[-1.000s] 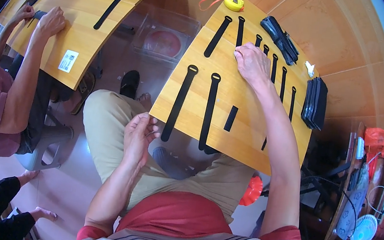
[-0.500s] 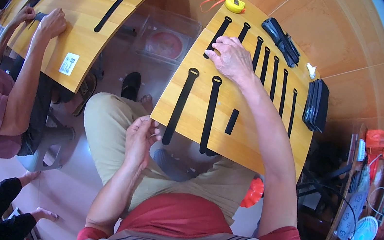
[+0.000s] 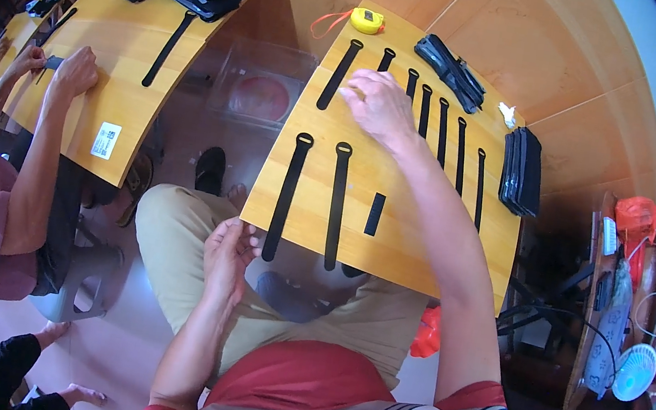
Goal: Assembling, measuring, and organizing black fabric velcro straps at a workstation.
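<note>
Over the upper part of the wooden board table my right hand (image 3: 381,113) has its fingers bent together, just right of a black strap with a ring-shaped end (image 3: 340,74). What those fingers hold, if anything, is hidden; the hand also covers the lower part of a second strap (image 3: 386,59). At the board's near left corner, my left hand (image 3: 228,256) is loosely curled, thumb and forefinger together by the edge. Nothing in it can be made out. Two longer straps (image 3: 288,199) (image 3: 336,206) lie beside it, their ends over the near edge. A short black strip (image 3: 375,214) lies to their right.
Several more straps (image 3: 460,156) lie in a row on the right. Along the far side are a yellow tape measure (image 3: 366,21), a black strap bundle (image 3: 449,73) and a black stack (image 3: 522,172). Leftward, another person's hands (image 3: 76,71) work at a second table (image 3: 126,59).
My right hand has come off the lower end of the leftmost far strap, which now shows whole, and its fingers are drawn in. The view has shifted slightly; my left hand stays at the corner.
</note>
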Available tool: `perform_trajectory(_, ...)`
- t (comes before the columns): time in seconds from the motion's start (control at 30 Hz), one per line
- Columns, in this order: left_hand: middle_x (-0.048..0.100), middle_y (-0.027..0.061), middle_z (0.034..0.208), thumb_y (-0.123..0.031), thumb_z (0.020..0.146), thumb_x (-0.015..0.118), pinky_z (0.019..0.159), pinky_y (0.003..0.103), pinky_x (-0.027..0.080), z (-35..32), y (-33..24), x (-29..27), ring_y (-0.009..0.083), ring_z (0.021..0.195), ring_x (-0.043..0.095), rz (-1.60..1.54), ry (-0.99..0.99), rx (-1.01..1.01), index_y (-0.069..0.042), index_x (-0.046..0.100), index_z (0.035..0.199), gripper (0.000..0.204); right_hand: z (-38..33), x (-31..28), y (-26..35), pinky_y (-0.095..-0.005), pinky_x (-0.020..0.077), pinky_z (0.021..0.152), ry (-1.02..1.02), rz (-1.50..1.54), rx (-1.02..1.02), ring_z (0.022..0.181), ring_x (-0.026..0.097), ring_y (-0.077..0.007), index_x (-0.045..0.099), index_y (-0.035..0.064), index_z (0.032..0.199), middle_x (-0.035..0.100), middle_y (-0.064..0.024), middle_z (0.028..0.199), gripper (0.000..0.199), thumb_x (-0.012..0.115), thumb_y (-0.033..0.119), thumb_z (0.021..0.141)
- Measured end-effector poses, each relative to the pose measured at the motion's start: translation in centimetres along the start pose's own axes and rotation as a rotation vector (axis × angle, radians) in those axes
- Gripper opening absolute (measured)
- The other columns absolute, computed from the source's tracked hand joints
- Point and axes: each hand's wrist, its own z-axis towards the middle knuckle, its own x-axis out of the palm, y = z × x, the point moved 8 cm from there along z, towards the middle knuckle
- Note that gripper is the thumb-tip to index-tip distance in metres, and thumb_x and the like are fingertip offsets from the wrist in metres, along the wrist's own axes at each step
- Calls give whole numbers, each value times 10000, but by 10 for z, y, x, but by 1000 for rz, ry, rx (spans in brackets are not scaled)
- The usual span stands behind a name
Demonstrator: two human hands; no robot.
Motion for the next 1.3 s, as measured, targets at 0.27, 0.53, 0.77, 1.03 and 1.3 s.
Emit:
perform_trajectory(0.27,622,-1,910,-255,1038,536,662,251,502,1,3,5,91,764,590,2,46,20,-97,602,1006,174,-37,-38,-55,-399,500,913,-21,-39,104,1022,628,-305,721,24,970,705,-106,1085,190,614,162,896)
perform_trajectory(0.53,630,-3,897,-240,1037,534,671,246,500,3,6,2,92,754,590,24,-9,5,-100,603,993,163,-63,-31,-85,-400,475,991,107,-199,145,1127,589,-302,706,19,1056,682,-113,1158,235,608,170,904)
perform_trajectory(0.77,635,1,892,-241,1047,515,697,250,513,6,8,1,97,761,597,45,5,17,-93,605,994,181,-58,-20,-73,-388,463,1025,206,-264,149,1193,543,-283,711,47,1101,672,-74,1202,275,600,205,904)
perform_trajectory(1.03,642,11,885,-233,1047,509,702,258,531,9,10,0,104,767,613,63,41,20,-75,610,1012,192,-49,-17,-70,-408,482,948,139,-216,130,1071,585,-312,717,19,954,678,-112,1050,205,608,181,889)
perform_trajectory(1.3,655,19,883,-213,1044,514,687,244,531,9,10,0,103,747,616,44,31,33,-64,616,1024,181,-70,-37,-66,-397,484,940,-68,-117,130,1052,600,-303,728,13,914,683,-106,1033,183,607,148,891)
